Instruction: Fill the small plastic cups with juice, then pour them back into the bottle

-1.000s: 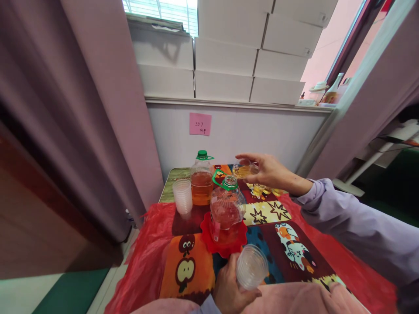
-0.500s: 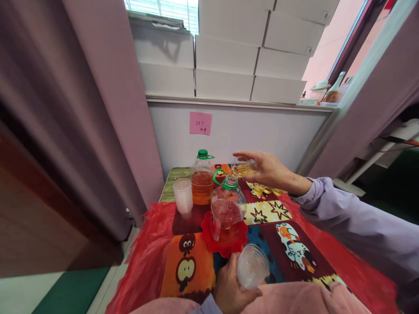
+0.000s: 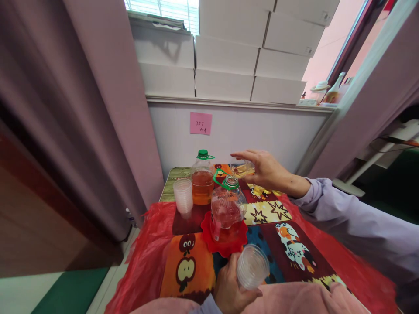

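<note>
In my right hand [image 3: 266,171] is a clear plastic cup [image 3: 240,169], tipped toward the left, with some yellowish liquid in it. The cup is just above the uncapped mouth of a clear jug [image 3: 228,205] with a green handle. That jug stands on a red scalloped dish [image 3: 242,237] and has liquid low inside. My left hand [image 3: 231,283] is closed around a small stack of clear plastic cups [image 3: 252,267] near the table's front edge. Whether liquid is flowing from the tipped cup is hard to make out.
Behind stands a second jug [image 3: 202,185] of amber liquid with a green cap. A tall stack of clear cups [image 3: 183,197] is beside it at left. Cups of yellow liquid [image 3: 262,191] sit past my right wrist. Red plastic sheeting [image 3: 144,248] hangs over the table sides.
My right hand and the tipped cup have shifted slightly left, and less liquid shows in the cup. My left hand and its cups have stayed put.
</note>
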{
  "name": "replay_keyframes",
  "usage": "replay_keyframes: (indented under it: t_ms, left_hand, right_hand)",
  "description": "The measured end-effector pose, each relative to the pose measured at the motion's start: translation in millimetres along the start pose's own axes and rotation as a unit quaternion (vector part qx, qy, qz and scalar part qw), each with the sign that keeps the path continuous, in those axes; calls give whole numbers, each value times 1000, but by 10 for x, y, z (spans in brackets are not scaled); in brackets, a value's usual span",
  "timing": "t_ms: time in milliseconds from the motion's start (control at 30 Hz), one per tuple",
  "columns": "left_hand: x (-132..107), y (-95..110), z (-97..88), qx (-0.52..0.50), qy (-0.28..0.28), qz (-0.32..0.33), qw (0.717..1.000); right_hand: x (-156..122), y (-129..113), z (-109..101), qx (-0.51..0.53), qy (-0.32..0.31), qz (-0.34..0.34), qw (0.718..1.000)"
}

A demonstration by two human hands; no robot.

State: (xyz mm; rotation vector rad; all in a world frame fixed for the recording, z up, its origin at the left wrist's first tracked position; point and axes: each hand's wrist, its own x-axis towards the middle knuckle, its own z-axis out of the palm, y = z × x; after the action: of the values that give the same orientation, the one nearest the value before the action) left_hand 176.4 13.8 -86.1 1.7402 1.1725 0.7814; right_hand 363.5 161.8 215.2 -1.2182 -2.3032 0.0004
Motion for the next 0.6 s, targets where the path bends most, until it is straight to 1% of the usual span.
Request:
replay_keyframes:
  t_ms: [133,367,500,600]
  left_hand:
    - [-3,-11,6,-5,3,-4,1000]
    - [5,-13,5,-23,-6,-2,1000]
    - [9,-6,2,-21,-16,-14,1000]
    - [11,-7,-3,-20,-21,-18,999]
  right_hand:
    - [-1,-3,15,-35,-7,-18,999]
    - [-16,-43,60,-93,9,-48,994]
    - [-10,-66,69,-122,8,-82,989]
    - [7,-86,76,-146,10,-122,982]
